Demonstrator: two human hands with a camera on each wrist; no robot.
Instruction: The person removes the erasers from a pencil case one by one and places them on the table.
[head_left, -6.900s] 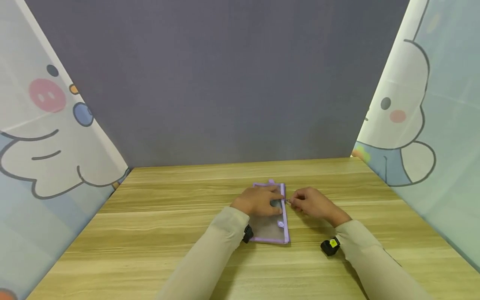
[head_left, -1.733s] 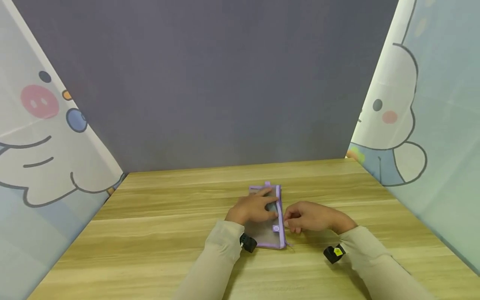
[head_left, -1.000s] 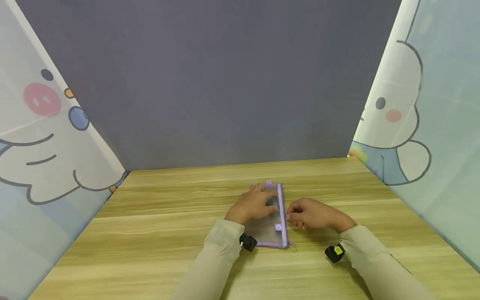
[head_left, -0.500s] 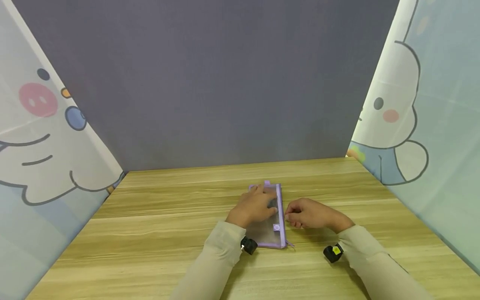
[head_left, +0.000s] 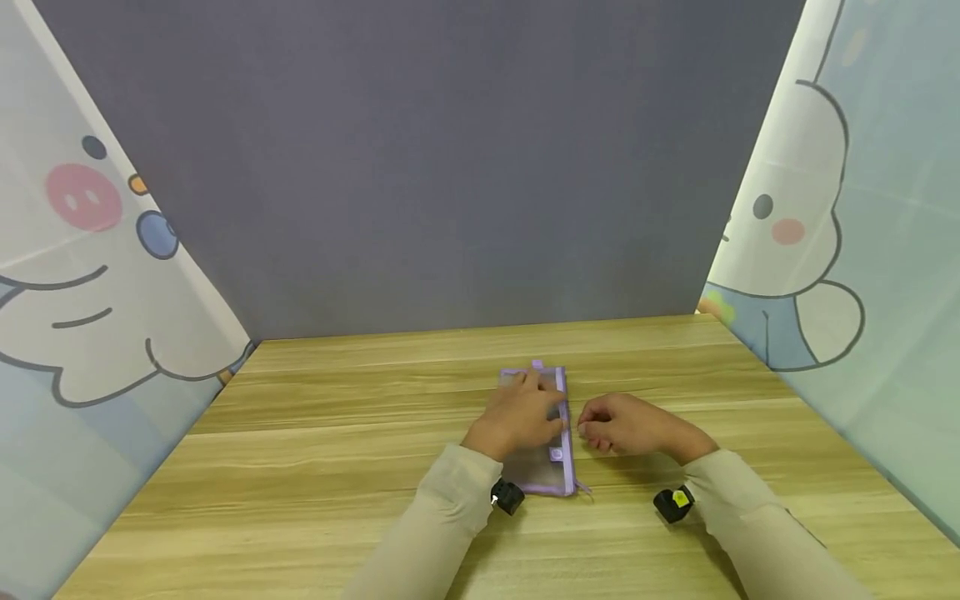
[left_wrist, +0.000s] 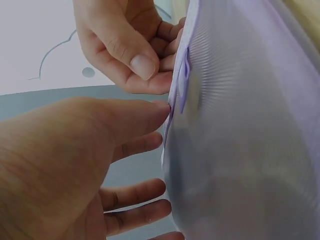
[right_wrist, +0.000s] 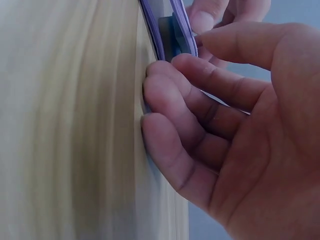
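A see-through zip pouch (head_left: 532, 471) with purple edging lies flat, its zip edge facing right. My left hand (head_left: 522, 417) rests on it with fingers spread, thumb and forefinger reaching the zip edge. Beside that edge is my right hand (head_left: 626, 427), its fingers loosely curled; I see nothing held in it. The right wrist view shows the pouch's purple edges (right_wrist: 152, 30) parted, with a dark blue thing (right_wrist: 179, 35) of unclear kind between them. A zip pull (head_left: 583, 487) sticks out at the near right corner. A small purple tag (left_wrist: 184, 82) sits along the zip edge.
The wood-grain table (head_left: 337, 500) carries the pouch. A dark grey panel (head_left: 450, 167) rises behind it, and cartoon-printed cloths (head_left: 885, 250) flank both sides. A black wrist camera (head_left: 672, 504) hangs at my right wrist.
Since the oldest frame, the zip pull has gone from partway along the edge to the near corner, and my right hand has left it. My left hand has just shifted right toward the zip.
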